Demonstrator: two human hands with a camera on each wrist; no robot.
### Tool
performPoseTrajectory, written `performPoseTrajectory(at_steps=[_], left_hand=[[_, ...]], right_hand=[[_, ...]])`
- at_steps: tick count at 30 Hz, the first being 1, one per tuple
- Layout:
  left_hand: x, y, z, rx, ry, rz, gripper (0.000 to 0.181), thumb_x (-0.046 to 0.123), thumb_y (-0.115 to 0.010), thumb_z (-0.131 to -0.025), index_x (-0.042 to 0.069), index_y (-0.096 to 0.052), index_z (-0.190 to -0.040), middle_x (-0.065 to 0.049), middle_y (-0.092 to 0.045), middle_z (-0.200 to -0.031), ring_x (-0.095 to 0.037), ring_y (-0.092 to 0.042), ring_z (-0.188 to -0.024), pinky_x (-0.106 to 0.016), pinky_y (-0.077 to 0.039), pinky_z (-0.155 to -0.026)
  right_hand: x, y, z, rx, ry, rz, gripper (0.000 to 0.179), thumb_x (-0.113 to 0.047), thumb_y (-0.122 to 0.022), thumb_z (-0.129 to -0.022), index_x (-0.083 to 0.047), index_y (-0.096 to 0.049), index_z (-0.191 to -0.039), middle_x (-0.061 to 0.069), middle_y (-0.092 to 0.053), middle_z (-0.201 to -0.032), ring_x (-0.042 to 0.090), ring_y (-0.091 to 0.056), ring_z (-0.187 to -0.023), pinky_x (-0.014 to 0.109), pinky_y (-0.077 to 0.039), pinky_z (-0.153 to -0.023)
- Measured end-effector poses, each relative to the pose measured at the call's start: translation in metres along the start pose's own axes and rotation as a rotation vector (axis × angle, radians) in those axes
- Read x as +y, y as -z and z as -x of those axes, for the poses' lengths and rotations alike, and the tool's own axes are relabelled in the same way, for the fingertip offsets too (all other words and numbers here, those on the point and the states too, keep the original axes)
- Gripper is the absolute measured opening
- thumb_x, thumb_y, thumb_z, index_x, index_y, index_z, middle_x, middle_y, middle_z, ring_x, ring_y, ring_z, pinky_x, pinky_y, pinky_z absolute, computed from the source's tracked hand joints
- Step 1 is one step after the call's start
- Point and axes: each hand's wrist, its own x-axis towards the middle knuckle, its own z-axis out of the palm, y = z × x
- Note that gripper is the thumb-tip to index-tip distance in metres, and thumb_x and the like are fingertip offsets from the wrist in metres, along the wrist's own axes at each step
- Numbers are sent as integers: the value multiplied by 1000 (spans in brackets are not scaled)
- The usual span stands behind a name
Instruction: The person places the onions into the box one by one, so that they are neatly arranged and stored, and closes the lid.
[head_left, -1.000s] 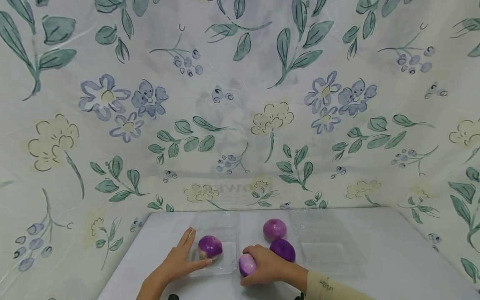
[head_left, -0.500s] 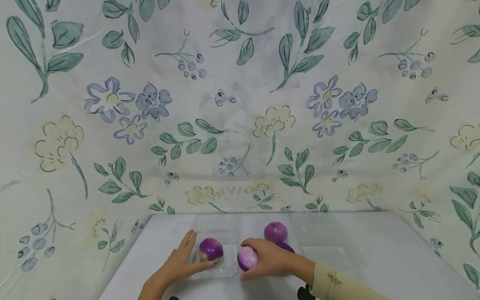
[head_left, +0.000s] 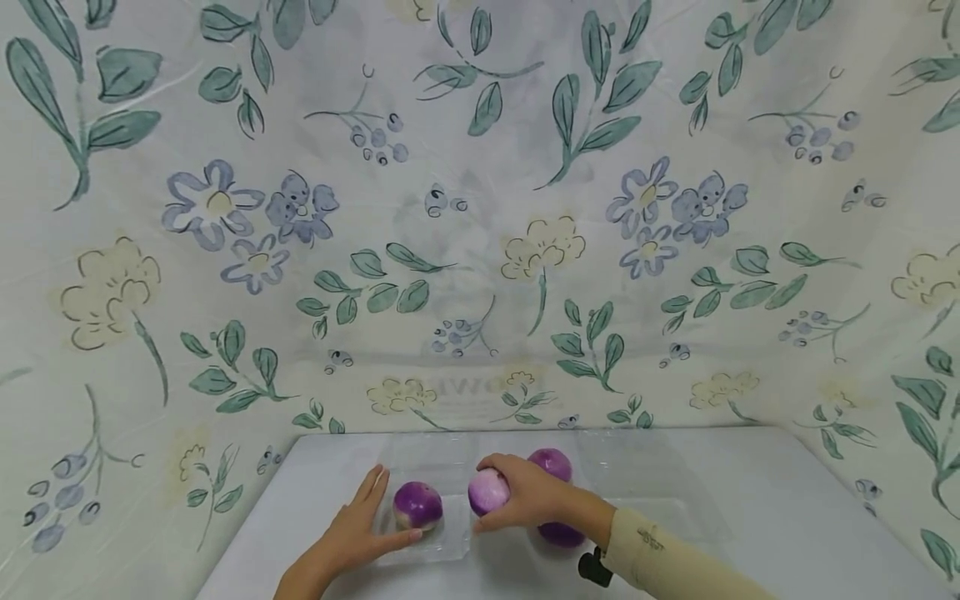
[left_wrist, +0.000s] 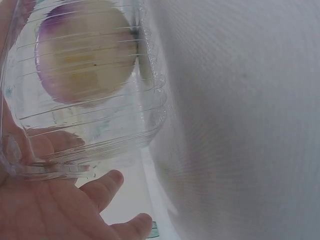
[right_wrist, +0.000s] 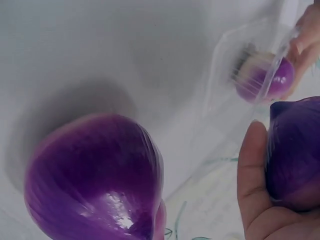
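My right hand grips a purple onion with a pale pink end, raised close beside the right edge of the left clear plastic box. In the right wrist view its pointed tip shows above the curled fingers. Another onion, purple above and cream below, sits inside that box. My left hand lies along the box's left side, fingers straight and spread, thumb at its front near the onion. The left wrist view shows the box's ribbed wall against the palm.
Two more purple onions stand on the white table: one behind my right hand, one under the wrist. A second clear box lies opened at the right. Flowered cloth hangs behind the table.
My right hand has lifted the onion from the table and moved it up and slightly left, toward the left box. The onion under the wrist shows more now. My left hand stays put.
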Motion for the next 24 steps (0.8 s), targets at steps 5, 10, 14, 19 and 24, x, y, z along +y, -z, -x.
performPoseTrajectory(at_steps=[5, 10, 14, 19, 24], left_hand=[[-1, -1, 0, 4, -12, 3, 117, 60, -75, -77, -7, -19, -154, -29, -9, -162, -53, -22, -144, -80, -17, -105], [-3, -2, 0, -5, -10, 6, 116, 59, -76, -77, -7, -20, -154, -29, -9, -162, -54, -22, -144, -81, -17, -104], [-3, -1, 1, -20, 1, 5, 116, 60, -75, -77, -6, -19, -154, -29, -8, -162, -54, -22, -144, -81, -16, -104], [-1, 1, 1, -11, -2, 7, 115, 60, -75, -77, -6, -20, -154, -28, -8, -162, -54, -22, -144, -81, -16, -104], [0, 2, 3, -11, -6, 0, 115, 60, -75, -77, -6, -20, -154, -28, -9, -162, -54, -23, -143, -81, -17, -104]], right_hand=[[0, 0, -7, 24, 6, -4, 72, -42, -84, -73, -14, -53, -132, 1, -61, -120, 11, -60, -104, 28, -53, -86], [-4, -5, -13, 30, -25, -36, 73, -37, -83, -73, -14, -50, -134, 4, -57, -120, 16, -58, -106, 35, -55, -87], [-7, -10, -17, 35, -62, -72, 78, -35, -84, -74, -12, -46, -137, 5, -54, -123, 18, -58, -109, 39, -54, -92], [-11, -12, -20, 55, -70, -98, 81, -32, -85, -74, -9, -44, -139, 8, -53, -127, 21, -58, -112, 42, -54, -95], [-13, -18, -22, 62, -61, -57, 81, -35, -87, -72, -13, -47, -139, 5, -55, -122, 18, -59, -108, 38, -54, -92]])
